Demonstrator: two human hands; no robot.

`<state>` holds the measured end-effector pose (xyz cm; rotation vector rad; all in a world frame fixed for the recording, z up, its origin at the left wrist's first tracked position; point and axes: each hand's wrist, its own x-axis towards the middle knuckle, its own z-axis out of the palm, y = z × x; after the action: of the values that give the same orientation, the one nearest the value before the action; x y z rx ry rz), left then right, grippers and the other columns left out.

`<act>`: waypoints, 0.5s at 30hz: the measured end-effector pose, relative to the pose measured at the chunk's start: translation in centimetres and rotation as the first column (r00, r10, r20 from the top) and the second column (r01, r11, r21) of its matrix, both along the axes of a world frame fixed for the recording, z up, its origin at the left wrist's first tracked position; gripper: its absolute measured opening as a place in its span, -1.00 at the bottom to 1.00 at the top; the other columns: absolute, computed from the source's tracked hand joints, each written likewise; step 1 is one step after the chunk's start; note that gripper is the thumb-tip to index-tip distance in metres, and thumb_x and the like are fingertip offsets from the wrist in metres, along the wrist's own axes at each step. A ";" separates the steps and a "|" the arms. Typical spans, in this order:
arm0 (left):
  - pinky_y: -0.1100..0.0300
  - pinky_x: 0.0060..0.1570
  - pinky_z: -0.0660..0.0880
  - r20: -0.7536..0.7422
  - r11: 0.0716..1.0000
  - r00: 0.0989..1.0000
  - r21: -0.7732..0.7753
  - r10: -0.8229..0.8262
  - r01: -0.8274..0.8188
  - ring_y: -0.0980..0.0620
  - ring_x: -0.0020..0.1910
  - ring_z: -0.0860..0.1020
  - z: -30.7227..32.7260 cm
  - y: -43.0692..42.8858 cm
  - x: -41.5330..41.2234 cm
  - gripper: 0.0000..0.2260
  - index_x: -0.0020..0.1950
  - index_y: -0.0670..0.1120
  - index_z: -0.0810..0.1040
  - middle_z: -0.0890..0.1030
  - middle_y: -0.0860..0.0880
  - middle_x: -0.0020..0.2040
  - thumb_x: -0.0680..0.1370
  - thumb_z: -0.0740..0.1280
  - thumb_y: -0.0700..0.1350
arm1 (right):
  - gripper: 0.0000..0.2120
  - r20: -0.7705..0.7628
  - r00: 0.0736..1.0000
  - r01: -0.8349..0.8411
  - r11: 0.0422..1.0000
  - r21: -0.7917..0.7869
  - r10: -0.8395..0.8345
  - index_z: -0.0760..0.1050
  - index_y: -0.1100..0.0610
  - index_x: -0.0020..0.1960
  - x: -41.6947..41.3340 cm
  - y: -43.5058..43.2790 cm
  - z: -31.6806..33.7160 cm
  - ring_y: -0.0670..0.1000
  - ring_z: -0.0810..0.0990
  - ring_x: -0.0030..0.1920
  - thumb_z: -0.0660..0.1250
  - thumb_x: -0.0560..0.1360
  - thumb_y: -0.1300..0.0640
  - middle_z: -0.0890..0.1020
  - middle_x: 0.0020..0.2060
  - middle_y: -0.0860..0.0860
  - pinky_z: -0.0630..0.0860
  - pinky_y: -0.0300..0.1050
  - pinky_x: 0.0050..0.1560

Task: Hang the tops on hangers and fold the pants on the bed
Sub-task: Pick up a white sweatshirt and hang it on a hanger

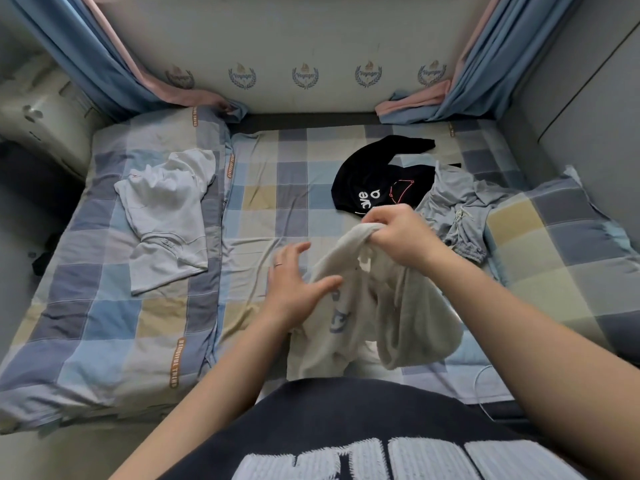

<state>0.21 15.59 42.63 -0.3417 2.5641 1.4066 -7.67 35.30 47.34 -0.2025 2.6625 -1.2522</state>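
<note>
the cream garment [349, 306] hangs at lower centre of the frame, over the bed [263, 188], its top bunched in the curled fingers of the right hand [398, 233]. the left hand [298, 285] touches its left side, fingers spread. above lies a black top [374, 181], with grey pants [457, 206] to the right and a white tee [166, 216] at centre left.

The right hand [398, 233] grips a bunched cream garment [349, 313] above the checked bed [263, 188]; the left hand [298, 289], fingers spread, touches it. A white top [166, 216], black top [374, 181] and grey pants [457, 206] lie around.
</note>
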 end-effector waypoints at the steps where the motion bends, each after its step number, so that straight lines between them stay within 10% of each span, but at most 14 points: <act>1: -0.02 0.45 0.30 -0.068 0.991 0.989 -0.035 -0.130 0.128 -0.01 0.47 0.30 0.1 0.9 -0.3 -0.26 0.48 0.08 0.35 0.35 0.00 0.46 0.38 0.56 0.18 | -0.89 0.008 0.997 -0.076 0.997 0.025 0.076 0.65 0.10 -0.18 0.2 -0.8 1.0 -0.02 0.60 -0.23 0.38 0.41 0.27 0.66 -0.29 0.01 0.48 -0.13 -0.21; 7: 0.02 -0.08 0.51 -0.186 0.975 0.970 0.126 -0.157 0.182 0.02 -0.12 0.58 -0.6 2.9 -2.1 -0.94 -0.09 0.13 0.59 0.64 0.05 -0.15 0.56 0.43 0.01 | -0.64 0.041 0.971 -0.225 0.962 -0.156 0.233 0.54 0.07 0.10 0.2 -0.8 4.4 -0.04 0.40 -0.38 0.36 0.37 0.37 0.53 -0.33 0.05 0.36 -0.15 -0.33; 9: 0.04 -0.17 0.49 -0.157 0.973 0.983 0.194 -0.095 0.125 0.07 -0.21 0.57 -0.9 2.3 -2.0 -0.83 -0.22 0.10 0.59 0.63 0.10 -0.26 0.57 0.37 0.06 | -0.56 0.016 0.982 -0.188 0.978 -0.088 0.190 0.47 0.05 0.23 -0.2 1.0 3.8 -0.02 0.45 -0.30 0.39 0.42 0.35 0.53 -0.24 0.01 0.42 -0.13 -0.24; 15: -0.02 -0.02 0.64 0.389 0.615 0.862 0.605 0.326 -0.506 -0.09 -0.03 0.71 -0.6 1.9 -1.2 -0.83 0.11 -0.05 0.61 0.75 -0.07 -0.08 0.64 0.32 0.00 | -0.62 0.004 0.972 0.237 0.972 0.002 -0.237 0.45 0.09 0.25 2.8 4.4 -2.5 0.06 0.54 0.10 0.47 0.48 0.14 0.55 0.13 0.10 0.50 -0.04 0.17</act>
<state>-1.02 17.50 42.02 -0.9506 1.6202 2.1988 -4.82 39.74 44.88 0.1226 2.7478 -1.3138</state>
